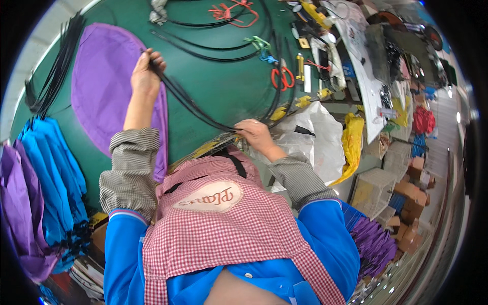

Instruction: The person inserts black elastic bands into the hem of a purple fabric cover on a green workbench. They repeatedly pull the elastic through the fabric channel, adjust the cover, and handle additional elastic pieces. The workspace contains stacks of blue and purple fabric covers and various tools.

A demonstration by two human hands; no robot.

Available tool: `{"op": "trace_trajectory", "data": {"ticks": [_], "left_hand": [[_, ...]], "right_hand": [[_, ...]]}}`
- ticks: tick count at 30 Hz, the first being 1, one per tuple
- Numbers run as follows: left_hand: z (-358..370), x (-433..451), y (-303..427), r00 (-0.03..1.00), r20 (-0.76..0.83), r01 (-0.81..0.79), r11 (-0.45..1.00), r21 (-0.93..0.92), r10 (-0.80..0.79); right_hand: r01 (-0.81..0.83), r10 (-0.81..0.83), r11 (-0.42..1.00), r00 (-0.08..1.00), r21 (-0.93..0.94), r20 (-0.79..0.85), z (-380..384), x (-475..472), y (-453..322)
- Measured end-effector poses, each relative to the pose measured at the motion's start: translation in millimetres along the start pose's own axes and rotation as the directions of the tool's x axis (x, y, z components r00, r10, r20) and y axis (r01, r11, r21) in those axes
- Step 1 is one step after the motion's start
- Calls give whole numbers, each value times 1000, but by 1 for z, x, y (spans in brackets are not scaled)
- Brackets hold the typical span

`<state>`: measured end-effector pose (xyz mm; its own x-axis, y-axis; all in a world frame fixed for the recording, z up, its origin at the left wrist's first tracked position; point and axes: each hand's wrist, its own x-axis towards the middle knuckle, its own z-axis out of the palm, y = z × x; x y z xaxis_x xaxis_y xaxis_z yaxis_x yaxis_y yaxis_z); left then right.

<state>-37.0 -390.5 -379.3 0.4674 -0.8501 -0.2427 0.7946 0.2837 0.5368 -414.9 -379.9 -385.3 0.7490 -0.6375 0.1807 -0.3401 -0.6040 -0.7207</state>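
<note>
A few thin black flexible strips stretch across in front of me, sagging slightly between my hands. Their upper end is gripped in my left hand, raised over a purple fabric panel. Near the table's front edge, my right hand pinches the other end between thumb and fingers. The purple panel has a curved, hemmed edge and lies partly under my left forearm. More black strips lie curved on the green table, some with green and blue ties around them.
Red-handled scissors, a yellow utility knife and red string lie on the table. A bunch of black strips is at the left edge. Blue fabric pieces hang below it. A white plastic bag hangs at the right.
</note>
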Motion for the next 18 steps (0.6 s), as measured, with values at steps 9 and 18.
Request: {"op": "trace_trajectory", "data": {"ticks": [9,18], "left_hand": [[51,-18,-15,967,-254,59,992,111,-29],[65,-28,8,976,-185,123,992,27,-115]], "right_hand": [[33,-30,997,999,-73,45,7,-5,-35],[-68,88,987,986,-146,139,15,-14,-16]]}}
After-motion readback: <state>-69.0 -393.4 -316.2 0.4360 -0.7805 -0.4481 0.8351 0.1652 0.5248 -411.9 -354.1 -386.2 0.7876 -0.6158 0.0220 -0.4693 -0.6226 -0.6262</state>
